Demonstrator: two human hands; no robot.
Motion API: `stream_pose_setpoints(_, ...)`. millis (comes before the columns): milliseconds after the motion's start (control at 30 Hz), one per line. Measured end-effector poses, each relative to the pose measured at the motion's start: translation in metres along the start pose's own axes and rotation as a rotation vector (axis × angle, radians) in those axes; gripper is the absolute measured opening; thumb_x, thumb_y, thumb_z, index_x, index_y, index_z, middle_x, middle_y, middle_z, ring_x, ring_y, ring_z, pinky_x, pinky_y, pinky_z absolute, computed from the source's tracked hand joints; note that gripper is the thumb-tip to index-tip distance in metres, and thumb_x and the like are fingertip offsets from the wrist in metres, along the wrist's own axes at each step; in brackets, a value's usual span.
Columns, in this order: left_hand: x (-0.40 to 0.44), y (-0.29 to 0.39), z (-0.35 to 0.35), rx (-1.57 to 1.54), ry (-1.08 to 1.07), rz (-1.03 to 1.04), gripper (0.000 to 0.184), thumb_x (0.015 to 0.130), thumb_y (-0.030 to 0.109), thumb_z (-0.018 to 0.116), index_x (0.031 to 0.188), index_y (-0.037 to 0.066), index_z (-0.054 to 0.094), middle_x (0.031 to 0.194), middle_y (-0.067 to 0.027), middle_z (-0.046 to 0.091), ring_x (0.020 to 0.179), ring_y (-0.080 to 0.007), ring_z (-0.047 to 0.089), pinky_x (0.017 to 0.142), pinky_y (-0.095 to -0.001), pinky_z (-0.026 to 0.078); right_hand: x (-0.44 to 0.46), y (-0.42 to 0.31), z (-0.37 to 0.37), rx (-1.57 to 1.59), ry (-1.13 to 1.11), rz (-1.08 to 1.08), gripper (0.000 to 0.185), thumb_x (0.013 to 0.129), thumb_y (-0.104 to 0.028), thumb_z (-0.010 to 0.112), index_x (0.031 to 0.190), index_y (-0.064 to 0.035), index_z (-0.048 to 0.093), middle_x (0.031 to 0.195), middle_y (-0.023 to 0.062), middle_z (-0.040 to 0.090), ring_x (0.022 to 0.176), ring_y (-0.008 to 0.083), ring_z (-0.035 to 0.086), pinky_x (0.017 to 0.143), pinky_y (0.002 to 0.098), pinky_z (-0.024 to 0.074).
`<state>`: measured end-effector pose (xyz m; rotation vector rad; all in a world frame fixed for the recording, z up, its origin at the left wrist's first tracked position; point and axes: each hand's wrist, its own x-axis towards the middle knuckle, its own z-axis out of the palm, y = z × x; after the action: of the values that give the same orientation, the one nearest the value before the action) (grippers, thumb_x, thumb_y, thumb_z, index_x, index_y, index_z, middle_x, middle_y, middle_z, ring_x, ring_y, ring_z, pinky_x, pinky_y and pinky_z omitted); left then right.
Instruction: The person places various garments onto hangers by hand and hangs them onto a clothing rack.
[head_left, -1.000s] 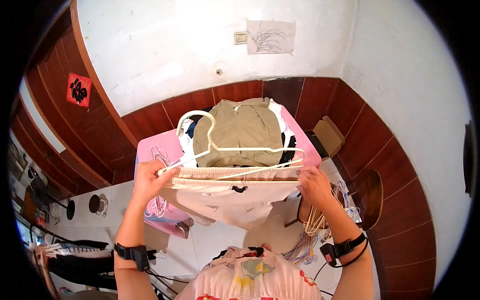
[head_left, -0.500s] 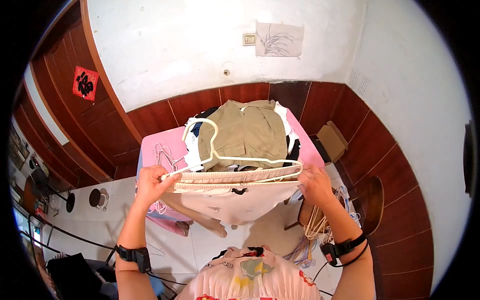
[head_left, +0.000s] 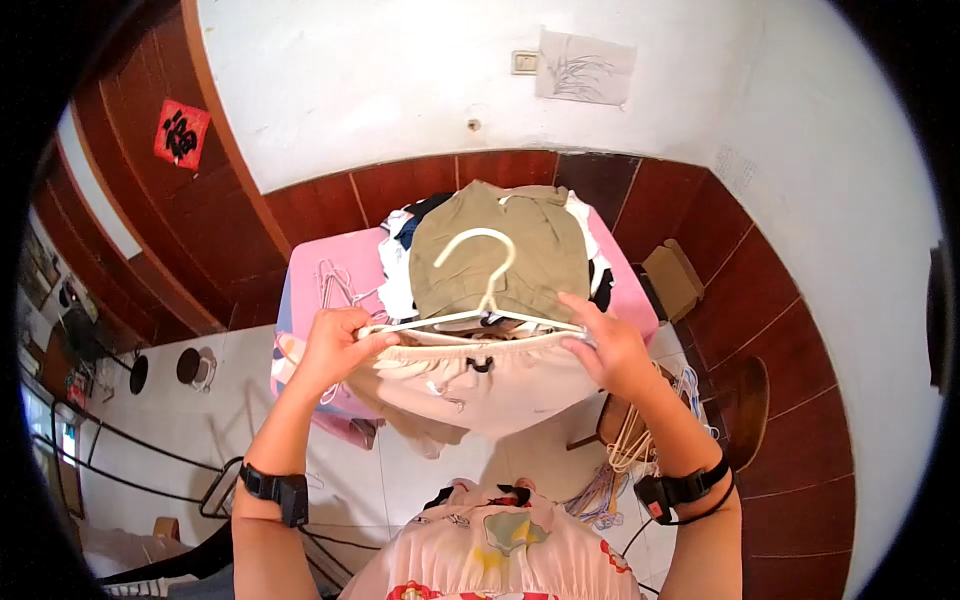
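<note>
Beige trousers (head_left: 500,390) with a gathered waistband and a dark drawstring loop hang in front of me. Inside the waist opening lies a white clothes hanger (head_left: 487,308), its hook pointing up and curving left. My left hand (head_left: 340,345) is closed on the left end of the waistband, over the hanger's end. At the other end, my right hand (head_left: 615,350) has its thumb and forefinger apart, touching or right beside the waistband corner. Behind the hook, an olive-green garment (head_left: 500,240) tops a pile of clothes.
The pile rests on a table with a pink cloth (head_left: 335,262). Pink hangers (head_left: 335,285) lie at its left side. More hangers (head_left: 632,440) are bundled on a chair at the right. A cardboard box (head_left: 672,280) stands by the wall.
The hanger's ends have come level inside the waistband, and its hook has moved right in view. My right hand's fingers have spread; my left hand still grips its end.
</note>
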<state>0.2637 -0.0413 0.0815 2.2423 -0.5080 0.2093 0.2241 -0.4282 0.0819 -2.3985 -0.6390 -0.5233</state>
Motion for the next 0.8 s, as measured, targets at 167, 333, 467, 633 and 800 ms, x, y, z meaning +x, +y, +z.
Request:
stream_pose_setpoints(167,-0.007,-0.010,0.001,-0.060,0.177,-0.029,0.031,0.080,0.023,0.075,0.066,-0.001,0.062,0.055,-0.0091,0.050,0.051,-0.0156,0.047,0.049,-0.0336,0.037,0.009,0.000,0.008,0.078,0.001,0.051,0.016,0.083,-0.010,0.070,0.098,-0.0053,0.068,0.087,0.0133,0.068,0.074,0.0303,0.066,0.062,0.0375,0.0498)
stream_pose_setpoints(333,-0.014,-0.018,-0.025,0.077,0.085,-0.033,0.030,0.081,0.029,0.075,0.076,0.001,0.067,0.068,-0.0117,0.060,0.059,-0.0263,0.054,0.056,-0.0355,0.042,0.032,-0.031,0.005,0.016,0.003,0.038,0.015,0.083,-0.004,0.068,0.097,-0.0026,0.068,0.085,0.0141,0.067,0.069,0.0291,0.064,0.061,0.0338,0.0491)
stream_pose_setpoints(467,-0.020,-0.017,-0.019,-0.031,0.046,0.114,0.028,0.079,0.023,0.075,0.096,0.004,0.066,0.084,-0.0124,0.063,0.078,-0.0313,0.061,0.068,-0.0386,0.046,0.035,-0.025,0.020,0.046,0.013,0.028,0.016,0.082,-0.004,0.068,0.098,-0.0037,0.069,0.082,0.0122,0.065,0.067,0.0273,0.063,0.060,0.0329,0.0487)
stream_pose_setpoints(633,-0.006,-0.005,-0.036,0.229,-0.011,-0.105,0.021,0.077,0.015,0.075,0.091,0.005,0.063,0.084,-0.0130,0.061,0.079,-0.0322,0.058,0.067,-0.0398,0.046,0.063,-0.009,0.025,0.058,-0.024,-0.035,0.015,0.083,-0.002,0.068,0.097,-0.0038,0.068,0.080,0.0108,0.064,0.069,0.0240,0.063,0.063,0.0296,0.0493)
stream_pose_setpoints(800,-0.015,0.051,-0.071,0.465,0.448,0.269,0.022,0.066,0.002,0.069,0.086,0.006,0.063,0.075,-0.0092,0.055,0.074,-0.0304,0.056,0.061,-0.0392,0.043,0.084,-0.061,-0.029,0.006,0.306,-0.163,0.020,0.076,0.004,0.070,0.094,-0.0047,0.067,0.083,0.0094,0.063,0.073,0.0176,0.062,0.065,0.0275,0.0495)
